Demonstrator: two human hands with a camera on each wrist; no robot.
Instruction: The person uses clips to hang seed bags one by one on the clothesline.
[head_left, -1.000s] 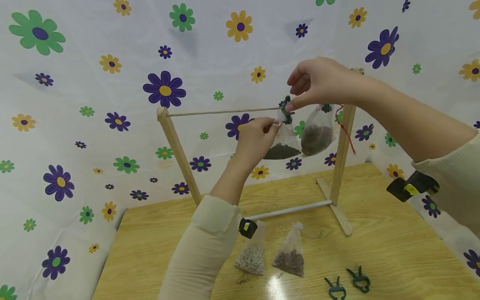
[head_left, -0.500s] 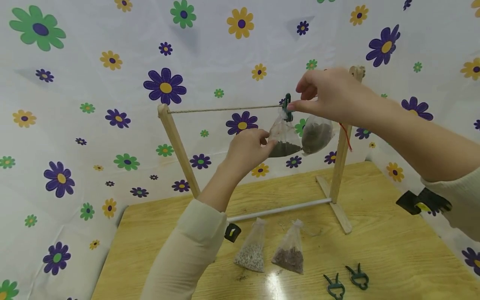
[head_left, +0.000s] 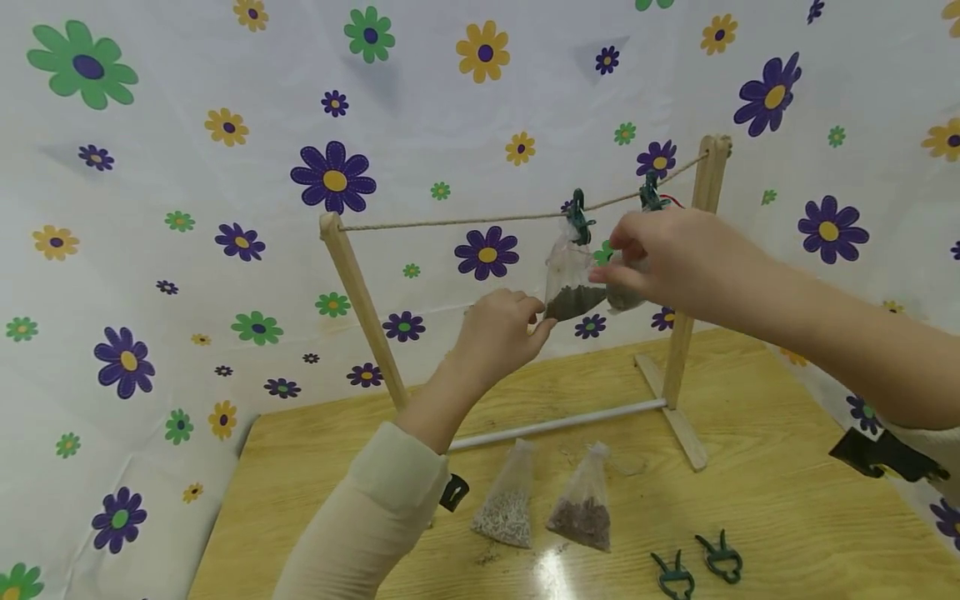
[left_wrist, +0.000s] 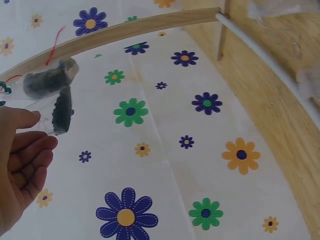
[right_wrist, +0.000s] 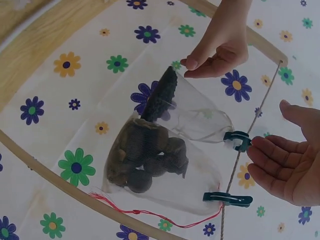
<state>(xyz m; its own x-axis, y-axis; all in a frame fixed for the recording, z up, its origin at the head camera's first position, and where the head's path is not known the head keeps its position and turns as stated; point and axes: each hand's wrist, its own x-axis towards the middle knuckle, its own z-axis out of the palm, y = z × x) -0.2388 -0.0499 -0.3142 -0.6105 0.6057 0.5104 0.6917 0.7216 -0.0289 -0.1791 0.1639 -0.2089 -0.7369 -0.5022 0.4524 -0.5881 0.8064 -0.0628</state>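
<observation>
A mesh bag of dark grains [head_left: 573, 302] hangs from a green clip [head_left: 577, 218] on the cord [head_left: 465, 221]. My left hand [head_left: 498, 337] pinches this bag's lower left corner between thumb and fingers. Beside it hangs a second mesh bag [right_wrist: 150, 155], full of dark round lumps and with a red drawstring, from another green clip [right_wrist: 227, 199]. In the head view my right hand [head_left: 663, 258] covers most of that bag. Its relaxed fingers hold nothing; in the right wrist view they lie close to the first bag's clip.
A wooden frame [head_left: 363, 308] with a white lower bar [head_left: 562, 425] stands on the wooden table [head_left: 780, 467]. In front lie a mesh bag of pale grains [head_left: 504, 512], one of brown bits [head_left: 581, 521] and two loose green clips [head_left: 720, 558]. Flowered cloth hangs behind.
My left hand has moved from the bag's neck down to its lower corner. The right hand has let go of the clip and come down to the right; the bag hangs from the cord.
</observation>
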